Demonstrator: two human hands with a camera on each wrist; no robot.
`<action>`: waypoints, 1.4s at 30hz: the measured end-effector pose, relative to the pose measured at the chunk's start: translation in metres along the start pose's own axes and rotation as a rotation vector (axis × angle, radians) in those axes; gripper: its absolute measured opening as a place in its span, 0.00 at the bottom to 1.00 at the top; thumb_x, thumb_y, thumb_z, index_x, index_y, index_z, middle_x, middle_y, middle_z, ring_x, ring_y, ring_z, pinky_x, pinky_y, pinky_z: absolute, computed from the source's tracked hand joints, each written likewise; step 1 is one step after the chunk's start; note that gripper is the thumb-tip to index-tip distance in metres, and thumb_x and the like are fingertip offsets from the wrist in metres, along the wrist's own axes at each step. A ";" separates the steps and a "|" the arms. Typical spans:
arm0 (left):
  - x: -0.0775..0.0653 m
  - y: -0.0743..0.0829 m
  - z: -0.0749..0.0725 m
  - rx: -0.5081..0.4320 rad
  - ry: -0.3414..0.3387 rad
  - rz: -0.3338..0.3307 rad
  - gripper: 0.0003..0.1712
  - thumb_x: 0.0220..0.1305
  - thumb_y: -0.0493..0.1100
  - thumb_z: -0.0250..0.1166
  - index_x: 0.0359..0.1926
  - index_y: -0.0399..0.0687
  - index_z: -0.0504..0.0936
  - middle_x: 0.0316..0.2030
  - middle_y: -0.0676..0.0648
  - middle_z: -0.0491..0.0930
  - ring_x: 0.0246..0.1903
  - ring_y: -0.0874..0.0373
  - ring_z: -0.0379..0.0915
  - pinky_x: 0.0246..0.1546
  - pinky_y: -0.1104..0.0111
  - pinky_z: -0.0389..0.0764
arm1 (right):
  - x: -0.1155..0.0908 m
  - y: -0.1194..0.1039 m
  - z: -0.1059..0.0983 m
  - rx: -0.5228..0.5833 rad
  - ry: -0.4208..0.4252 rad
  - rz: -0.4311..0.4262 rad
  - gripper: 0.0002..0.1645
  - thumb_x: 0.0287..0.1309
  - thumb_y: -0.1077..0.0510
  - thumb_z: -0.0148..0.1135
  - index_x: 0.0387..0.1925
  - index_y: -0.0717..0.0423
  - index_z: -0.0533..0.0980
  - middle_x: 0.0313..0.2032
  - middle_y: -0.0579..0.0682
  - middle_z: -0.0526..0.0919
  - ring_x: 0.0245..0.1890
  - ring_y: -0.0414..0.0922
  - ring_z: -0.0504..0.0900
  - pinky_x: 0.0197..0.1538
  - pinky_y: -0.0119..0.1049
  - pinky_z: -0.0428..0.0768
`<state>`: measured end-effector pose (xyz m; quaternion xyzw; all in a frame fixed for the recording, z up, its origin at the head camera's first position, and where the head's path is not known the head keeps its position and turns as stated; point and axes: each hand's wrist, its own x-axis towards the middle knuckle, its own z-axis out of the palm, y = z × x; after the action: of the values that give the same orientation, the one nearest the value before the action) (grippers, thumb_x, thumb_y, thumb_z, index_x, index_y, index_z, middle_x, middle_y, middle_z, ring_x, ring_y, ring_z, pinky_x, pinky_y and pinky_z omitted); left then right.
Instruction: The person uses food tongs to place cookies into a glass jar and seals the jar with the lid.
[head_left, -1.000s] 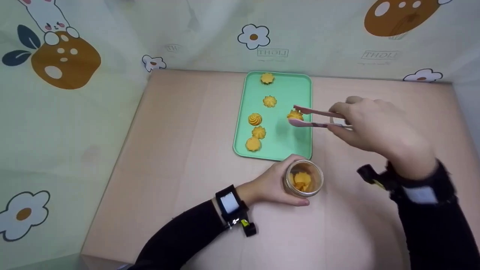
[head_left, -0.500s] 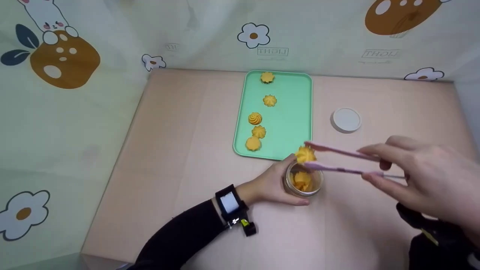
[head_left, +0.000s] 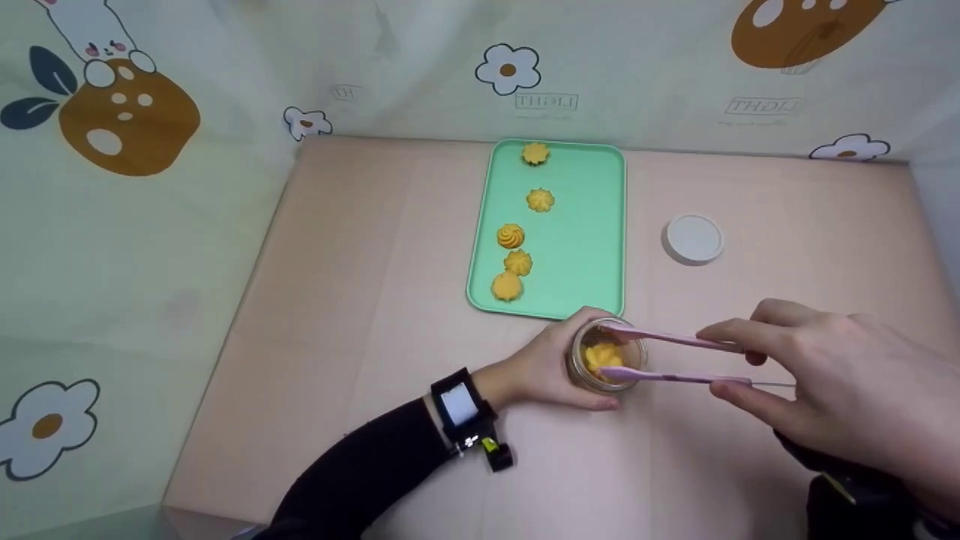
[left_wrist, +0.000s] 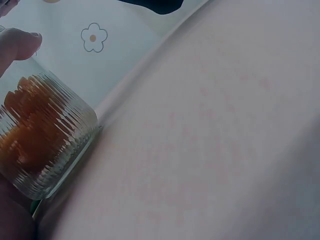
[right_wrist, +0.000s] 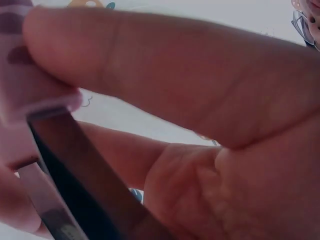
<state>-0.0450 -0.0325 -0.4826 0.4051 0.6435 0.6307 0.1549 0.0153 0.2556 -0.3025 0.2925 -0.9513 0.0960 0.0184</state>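
My left hand [head_left: 544, 367] curls round a ribbed glass jar [head_left: 576, 373], which stands upright near the tray's front edge. Yellow cookies [head_left: 600, 357] lie inside it; the left wrist view shows them piled up through the glass [left_wrist: 75, 117]. My right hand [head_left: 817, 382] pinches pink tongs [head_left: 675, 377] between thumb and fingers. The tongs' tips are spread apart at the jar's mouth, over the cookies. In the right wrist view the thumb and fingers press the tongs' pink handles [right_wrist: 30, 90], with metal strips [right_wrist: 85, 165] running back from them.
Behind the jar lies a green tray [head_left: 581, 217] with several piped cookies [head_left: 511, 236] along its left half. A white round lid [head_left: 694, 238] rests on the table [head_left: 375, 300] right of the tray. A printed curtain [head_left: 405, 67] rises at the back and left.
The right hand has carried a cookie in the tongs from the tray to the jar. The tongs have spread, and the cookie is now in the jar. The left hand has stayed put.
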 end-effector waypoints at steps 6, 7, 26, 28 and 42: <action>0.000 0.002 -0.001 0.026 -0.001 0.021 0.50 0.51 0.33 0.87 0.70 0.38 0.68 0.62 0.36 0.82 0.65 0.56 0.77 0.74 0.61 0.75 | 0.005 0.007 -0.003 0.035 0.096 -0.049 0.28 0.51 0.48 0.87 0.55 0.37 0.87 0.35 0.32 0.76 0.19 0.25 0.60 0.20 0.28 0.65; 0.000 -0.003 0.000 0.031 0.000 0.017 0.52 0.51 0.34 0.88 0.71 0.40 0.67 0.63 0.38 0.82 0.66 0.58 0.76 0.75 0.61 0.74 | 0.009 0.008 -0.005 0.041 0.116 -0.057 0.28 0.51 0.48 0.86 0.56 0.39 0.87 0.35 0.33 0.77 0.19 0.24 0.62 0.20 0.27 0.65; -0.003 -0.028 0.003 0.069 -0.001 -0.013 0.55 0.51 0.42 0.89 0.74 0.48 0.66 0.66 0.47 0.80 0.65 0.61 0.75 0.73 0.64 0.74 | 0.157 0.019 0.071 0.176 -0.095 0.067 0.23 0.70 0.48 0.74 0.58 0.57 0.86 0.41 0.57 0.86 0.38 0.53 0.86 0.38 0.53 0.85; -0.003 -0.028 0.003 0.063 0.001 -0.013 0.55 0.51 0.42 0.89 0.74 0.48 0.66 0.66 0.48 0.80 0.65 0.61 0.75 0.73 0.64 0.74 | 0.169 0.018 0.079 0.164 -0.108 0.065 0.23 0.70 0.48 0.74 0.59 0.57 0.86 0.42 0.58 0.87 0.38 0.53 0.85 0.39 0.53 0.85; -0.003 -0.027 0.000 0.059 0.002 -0.034 0.54 0.52 0.42 0.89 0.74 0.48 0.66 0.68 0.50 0.79 0.67 0.62 0.74 0.74 0.63 0.73 | 0.213 0.007 0.097 0.047 -0.202 0.084 0.30 0.70 0.42 0.74 0.64 0.55 0.84 0.48 0.60 0.87 0.45 0.58 0.85 0.46 0.57 0.86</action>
<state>-0.0516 -0.0311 -0.5093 0.3979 0.6689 0.6089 0.1530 -0.1625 0.1245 -0.3790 0.2607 -0.9572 0.0892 -0.0884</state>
